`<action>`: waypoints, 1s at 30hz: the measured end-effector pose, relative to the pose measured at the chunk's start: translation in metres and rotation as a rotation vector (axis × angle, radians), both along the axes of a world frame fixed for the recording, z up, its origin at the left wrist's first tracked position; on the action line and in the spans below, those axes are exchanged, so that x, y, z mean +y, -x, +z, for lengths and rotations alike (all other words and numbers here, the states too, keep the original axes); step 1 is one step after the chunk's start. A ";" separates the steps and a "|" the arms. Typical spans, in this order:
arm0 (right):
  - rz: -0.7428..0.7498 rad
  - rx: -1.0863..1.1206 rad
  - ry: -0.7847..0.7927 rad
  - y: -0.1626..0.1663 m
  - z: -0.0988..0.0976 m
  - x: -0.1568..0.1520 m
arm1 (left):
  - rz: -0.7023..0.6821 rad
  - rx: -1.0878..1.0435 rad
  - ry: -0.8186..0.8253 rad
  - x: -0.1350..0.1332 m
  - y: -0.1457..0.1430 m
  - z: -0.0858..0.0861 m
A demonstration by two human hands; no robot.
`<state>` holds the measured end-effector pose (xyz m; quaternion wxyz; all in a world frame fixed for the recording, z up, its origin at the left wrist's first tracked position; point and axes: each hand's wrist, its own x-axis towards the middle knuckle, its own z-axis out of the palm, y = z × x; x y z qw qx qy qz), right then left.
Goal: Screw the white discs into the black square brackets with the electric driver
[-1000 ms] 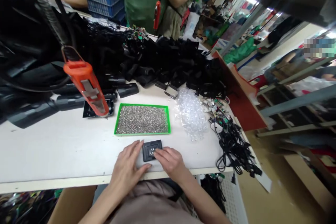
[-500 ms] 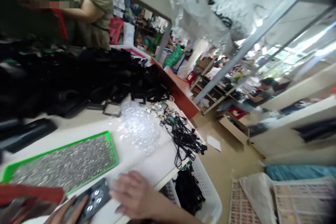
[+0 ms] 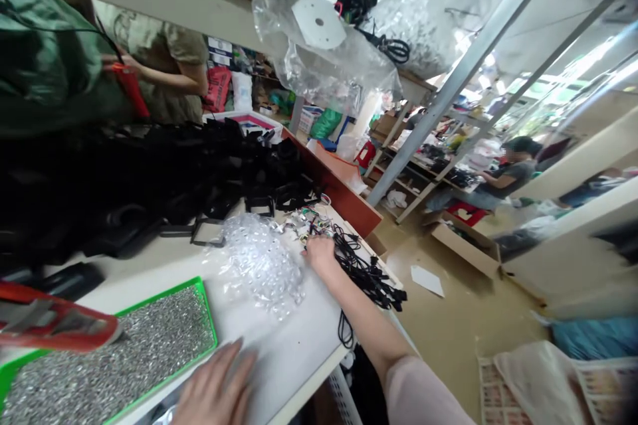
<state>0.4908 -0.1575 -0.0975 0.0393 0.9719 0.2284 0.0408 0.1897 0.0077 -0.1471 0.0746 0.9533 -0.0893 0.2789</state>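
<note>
My right hand (image 3: 320, 253) reaches to the far right part of the white table. Its fingers are bent down and closed at the small circuit boards with wires (image 3: 309, 218); what they pinch is hidden. Black cables with plugs (image 3: 366, 269) lie beside that hand and under the forearm. At the lower edge, my left hand (image 3: 215, 386) has its fingers stretched out, somewhat blurred. A dark plastic part with shiny round metal pieces (image 3: 162, 414) shows beside it, mostly out of view. A clear bag of small transparent pieces (image 3: 259, 262) lies between the hands.
A green tray of small metal pieces (image 3: 213, 325) lies at left, beneath a red and grey tool-like object (image 3: 60, 322). Black plastic housings (image 3: 149, 179) cover the table's back. A metal post (image 3: 438, 106) slants on the right. Across the table stands a person (image 3: 174, 60).
My right hand has moved from beside the dark plastic part to the circuit boards. My left hand has shifted right, its fingers no longer lying across that part. The view has shifted too.
</note>
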 end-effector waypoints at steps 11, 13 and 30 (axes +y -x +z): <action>0.021 -0.153 -0.007 0.016 -0.030 -0.047 | -0.122 0.543 -0.223 -0.055 -0.174 0.029; 0.026 -0.159 -0.018 0.015 -0.030 -0.050 | -0.130 0.562 -0.231 -0.044 -0.167 0.027; 0.793 0.265 -0.250 0.000 0.036 0.162 | 0.022 0.460 -0.149 -0.042 -0.133 -0.006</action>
